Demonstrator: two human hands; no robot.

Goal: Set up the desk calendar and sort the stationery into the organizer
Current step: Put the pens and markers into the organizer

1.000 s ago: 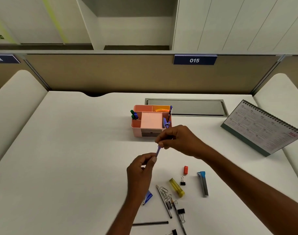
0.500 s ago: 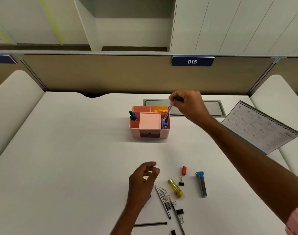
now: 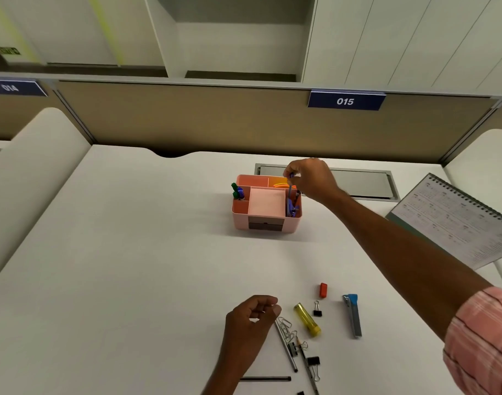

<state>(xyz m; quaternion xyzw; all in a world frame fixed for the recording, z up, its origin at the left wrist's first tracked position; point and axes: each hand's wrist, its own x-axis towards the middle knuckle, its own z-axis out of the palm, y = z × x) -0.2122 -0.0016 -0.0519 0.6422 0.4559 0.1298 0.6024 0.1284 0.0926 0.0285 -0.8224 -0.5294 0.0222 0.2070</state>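
Two hands are showing. The right hand [image 3: 309, 181] is reaching over the pink organizer [image 3: 241, 220] in the upper middle of the frame, fingertips pinching the top end of a purple pen [image 3: 290, 192]. The pen is standing nearly upright, its lower end down in the organizer's right compartment among blue-purple pieces too small to tell. Green and blue markers [image 3: 237, 191] are sticking up from the left compartment, orange rubber bands [image 3: 281, 184] are lying in the rear one, and a pink note pad [image 3: 265, 203] is filling the centre. The left hand [image 3: 251, 317] is sitting low at bottom centre, fingers loosely curled and gripping nothing, just beside a heap of paper clips [image 3: 286, 329]. Loose stationery is lying on the white tabletop [image 3: 130, 252] at lower right. It includes a red eraser [image 3: 323, 290], a yellow marker [image 3: 307, 319], a small black binder clip [image 3: 317, 309] and a blue-and-grey stapler-like tool [image 3: 352, 316]. A grey pen [image 3: 285, 346], a pencil [image 3: 305, 354] and a second binder clip [image 3: 314, 362] are there too. A black pen [image 3: 265, 379] is lying flat near the bottom edge. The desk calendar [image 3: 455, 220] is standing tilted at the right edge, well apart from the organizer. A pink checked sleeve [image 3: 483, 337] is showing at lower right.
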